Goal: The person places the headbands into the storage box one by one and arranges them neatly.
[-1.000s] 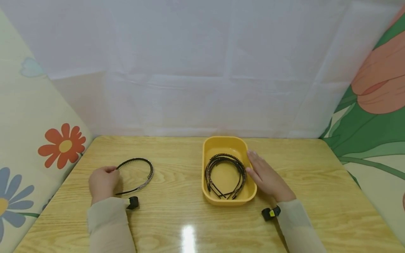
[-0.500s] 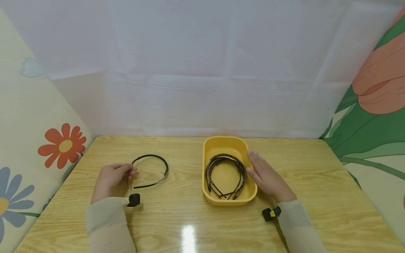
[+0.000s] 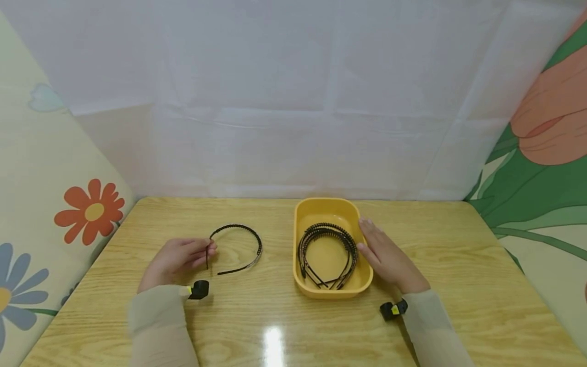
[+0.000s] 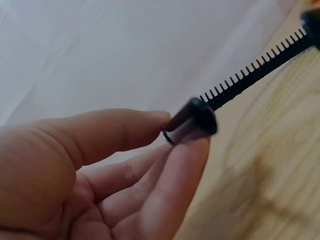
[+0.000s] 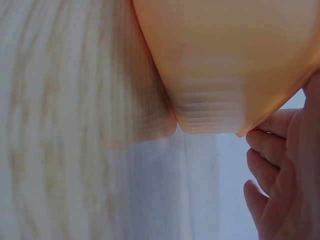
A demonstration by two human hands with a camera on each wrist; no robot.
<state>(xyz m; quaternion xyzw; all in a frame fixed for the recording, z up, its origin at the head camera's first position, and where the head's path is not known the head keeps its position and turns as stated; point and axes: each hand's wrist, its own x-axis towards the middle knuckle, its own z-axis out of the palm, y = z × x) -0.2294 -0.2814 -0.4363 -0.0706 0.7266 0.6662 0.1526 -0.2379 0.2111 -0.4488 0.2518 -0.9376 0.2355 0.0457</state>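
A thin black headband (image 3: 259,243) is pinched near one end by my left hand (image 3: 179,257), between thumb and fingers. It looks held up off the table, its curve towards the right. The left wrist view shows the small teeth along the inner side of this headband (image 4: 260,71). To the right stands a yellow plastic bin (image 3: 332,294) with several black headbands (image 3: 327,232) lying overlapped in it. My right hand (image 3: 390,260) rests against the right side of the bin, its fingers straight along the rim. In the right wrist view those fingers (image 5: 270,145) touch the rim's outer edge.
The bin stands on a wood-grain table (image 3: 229,321). A white sheet (image 3: 247,127) hangs behind it, and flowered panels (image 3: 94,211) flank both sides. Black wrist cameras (image 3: 199,289) sit at both cuffs.
My left hand has moved right with the headband, bringing it nearer the bin. More of the headband's held end shows now. The right hand and the bin have stayed where they were.
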